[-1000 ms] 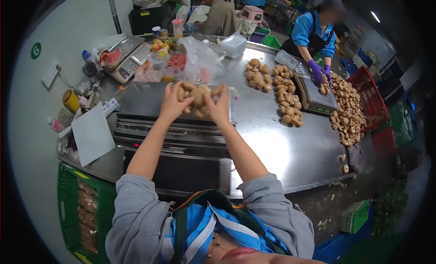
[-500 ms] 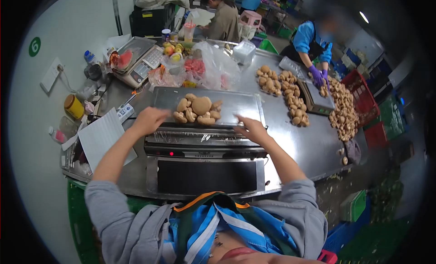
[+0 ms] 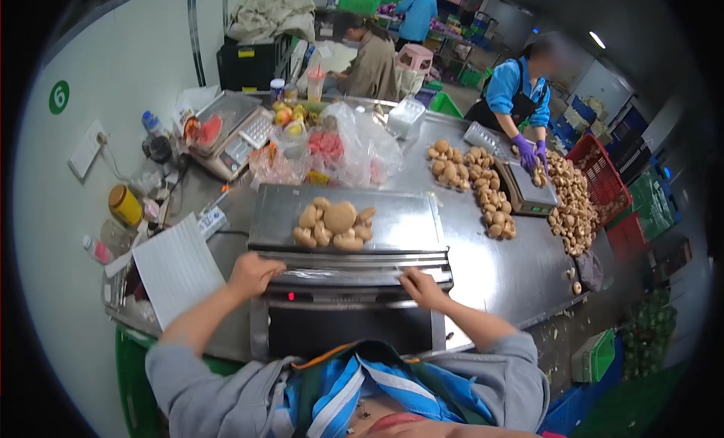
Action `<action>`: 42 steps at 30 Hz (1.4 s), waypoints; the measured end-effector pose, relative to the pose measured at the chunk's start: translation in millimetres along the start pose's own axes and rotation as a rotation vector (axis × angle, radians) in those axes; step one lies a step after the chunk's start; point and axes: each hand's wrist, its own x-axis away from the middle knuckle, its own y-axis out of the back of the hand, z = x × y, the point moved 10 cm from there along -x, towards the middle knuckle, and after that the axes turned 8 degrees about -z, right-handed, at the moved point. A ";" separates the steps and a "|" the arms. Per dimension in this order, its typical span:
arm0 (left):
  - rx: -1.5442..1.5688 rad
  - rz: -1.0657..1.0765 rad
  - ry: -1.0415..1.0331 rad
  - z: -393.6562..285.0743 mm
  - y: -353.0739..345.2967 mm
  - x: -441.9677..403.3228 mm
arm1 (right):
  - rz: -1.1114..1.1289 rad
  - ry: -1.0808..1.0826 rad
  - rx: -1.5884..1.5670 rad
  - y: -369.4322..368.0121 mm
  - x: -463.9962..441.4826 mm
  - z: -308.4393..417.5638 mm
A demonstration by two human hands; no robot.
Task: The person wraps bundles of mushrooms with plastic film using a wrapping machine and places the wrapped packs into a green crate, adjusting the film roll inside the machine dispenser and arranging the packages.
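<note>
A pile of brown mushrooms (image 3: pixel 335 223) rests on the flat metal plate (image 3: pixel 411 219) of a wrapping machine. In front of it, clear film (image 3: pixel 339 275) lies across the machine's rollers. My left hand (image 3: pixel 256 274) pinches the film's left end, its fingers closed. At the right end, my right hand (image 3: pixel 422 287) has its fingers closed on the film too. Both hands are nearer to me than the mushrooms and do not touch them. A red light (image 3: pixel 291 295) glows on the machine's front.
Mushroom groups (image 3: pixel 483 189) sit right of the machine. Beyond them a co-worker in purple gloves (image 3: pixel 532 155) handles mushrooms over a scale (image 3: pixel 528 189), beside a large heap (image 3: pixel 569 204). Bagged goods (image 3: pixel 347 144) lie behind the plate; a paper sheet (image 3: pixel 177 268) lies left.
The mushrooms have been let go onto the plate. My hands have moved apart and back toward me, and now pinch the film. The camera view has shifted.
</note>
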 end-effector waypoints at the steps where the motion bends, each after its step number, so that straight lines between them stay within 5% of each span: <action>1: 0.128 -0.134 0.207 2.0 22.0 -6.1 | -0.085 -0.055 -0.269 16.8 4.3 7.9; 2: 0.320 -0.179 0.413 13.1 36.0 -19.2 | -0.124 -0.191 -0.552 22.8 -4.2 -15.8; 3: 0.518 -0.209 0.638 24.5 38.2 -24.5 | -0.247 -0.054 -0.789 59.5 -29.2 10.6; 4: 0.880 -0.342 0.574 21.6 45.5 -51.8 | -0.430 -0.239 -0.897 92.0 -52.4 35.5; 5: 1.237 -0.487 0.490 26.7 51.7 -88.1 | -0.522 -0.062 -1.003 113.7 -86.2 43.7; 7: 0.823 -0.866 0.682 64.8 49.7 -128.2 | -0.587 -0.006 -1.137 110.8 -154.4 55.6; 9: 0.679 -0.762 0.659 156.0 -20.6 -133.9 | -0.553 0.022 -0.856 59.2 -213.6 -6.8; 11: -0.048 -0.223 0.594 183.2 -85.3 -115.8 | -0.326 0.030 -0.262 -0.5 -229.5 -39.9; 13: -0.031 -0.100 0.189 146.9 -115.6 -105.5 | -0.160 0.152 -0.152 -40.5 -212.8 -41.4; 14: -0.034 -0.100 0.184 150.9 -111.9 -107.3 | -0.164 0.155 -0.154 -39.0 -218.8 -44.9; 16: -0.246 0.027 0.036 133.5 -112.7 -93.5 | -0.329 0.681 0.358 -36.3 -188.9 -8.4; 17: -0.240 0.042 0.046 121.6 -105.0 -85.7 | -0.319 0.668 0.348 -35.1 -176.1 -4.9; 19: 0.414 0.177 0.606 140.3 -110.6 -69.4 | 0.073 0.020 -0.262 -46.5 -181.4 -43.9; 20: 0.586 0.192 0.663 137.1 -114.2 -52.8 | 0.112 -0.143 -0.404 -52.9 -167.2 -53.2; 23: 0.400 0.342 0.528 93.6 -92.0 -30.9 | 0.198 -0.184 -0.399 -57.2 -112.8 -35.0; 27: 0.294 0.344 0.626 53.7 -64.4 -27.5 | 0.176 -0.143 -0.460 -34.5 -94.3 -3.8; 29: 0.452 0.169 0.703 21.9 -36.4 -38.5 | 0.155 -0.135 -0.473 -15.6 -84.0 15.3; 33: 0.687 0.421 1.097 -10.2 -67.0 57.7 | 0.290 -0.384 -0.531 -42.4 -4.3 6.3; 36: 0.708 0.357 1.258 8.3 -117.0 141.2 | 0.444 -0.948 -0.806 -102.9 66.7 -30.7; 40: 0.433 0.237 0.986 -10.5 -92.1 144.8 | 0.157 -0.697 -0.727 -97.4 96.8 -47.7; 42: 0.376 0.105 0.817 -20.3 -71.9 137.7 | 0.069 -0.451 -0.365 -87.4 115.0 -43.6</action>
